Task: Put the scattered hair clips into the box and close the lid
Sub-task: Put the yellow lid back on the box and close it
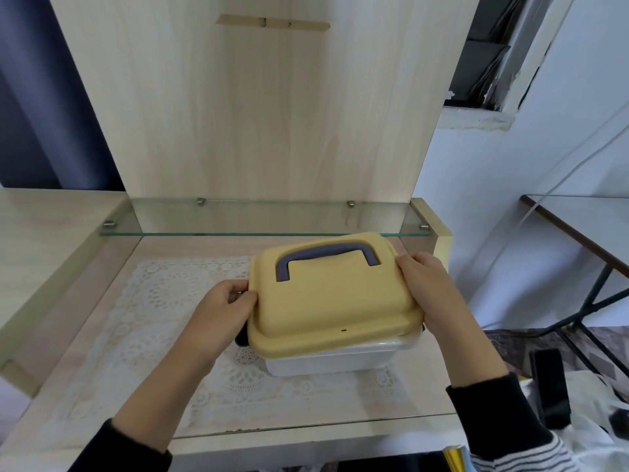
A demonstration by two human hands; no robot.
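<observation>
Head view: white box (326, 361) sits on lace mat (163, 321), toward 3 o'clock of desk (68, 386). Yellow lid (326, 301) with purple handle (326, 255) already on top. Left hand (221, 311) at lid's 9 o'clock end, fingers curled around edge; right hand (430, 291) at 3 o'clock end, fingers wrapped over corner. No loose hair clips visible on mat or desk, so likely all inside. Dark latch (242, 338) below left hand; cannot tell if fastened. Probably final step, pressing lid shut. No brand or writing readable.
</observation>
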